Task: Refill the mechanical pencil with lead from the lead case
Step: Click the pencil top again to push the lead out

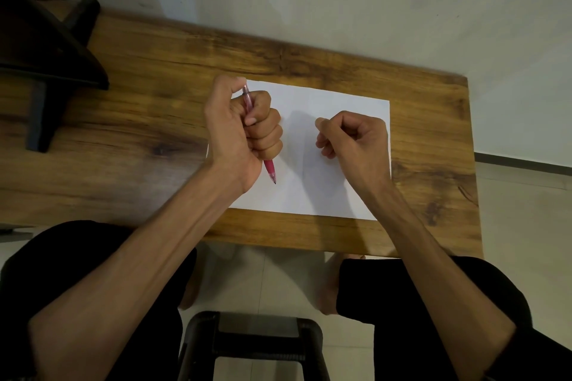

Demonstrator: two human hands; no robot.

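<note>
My left hand point(241, 130) is wrapped in a fist around a pink mechanical pencil point(270, 169). The pencil's tip points down toward me just above the white paper point(334, 195), and my thumb rests on its top end. My right hand point(353, 136) hovers over the paper's right half with fingers curled closed; whether anything is pinched inside it is hidden. No lead case shows anywhere in view.
The paper lies on a wooden table point(154, 139) against a pale wall. A dark stand or device point(46, 49) occupies the table's far left. Below the table edge are my knees in black and a dark stool point(253, 340).
</note>
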